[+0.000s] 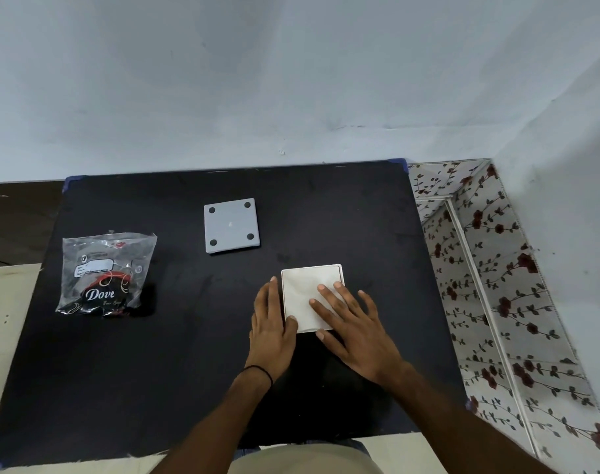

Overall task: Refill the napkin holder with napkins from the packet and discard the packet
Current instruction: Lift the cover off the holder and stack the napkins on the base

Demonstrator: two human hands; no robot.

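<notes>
A white stack of napkins (pixel 305 292) is seen on the black table (pixel 155 371), right of centre and towards the near edge. The right hand (pixel 355 328) is laid flat on the stack, fingers spread and straight, with nothing gripped. The left hand (pixel 271 326) is set against the stack's left edge, fingers straight and together, the thumb laid on the near left corner; nothing is clasped by it. A thin pale rim is shown along the stack's far and right edges, possibly the holder (pixel 340 268), though this cannot be told for sure. A grey plate (pixel 232 225) with four dark dots is placed beyond the stack, apart from it. The packet (pixel 105 271), crumpled clear plastic printed "Dove", lies well apart at the table's left.
</notes>
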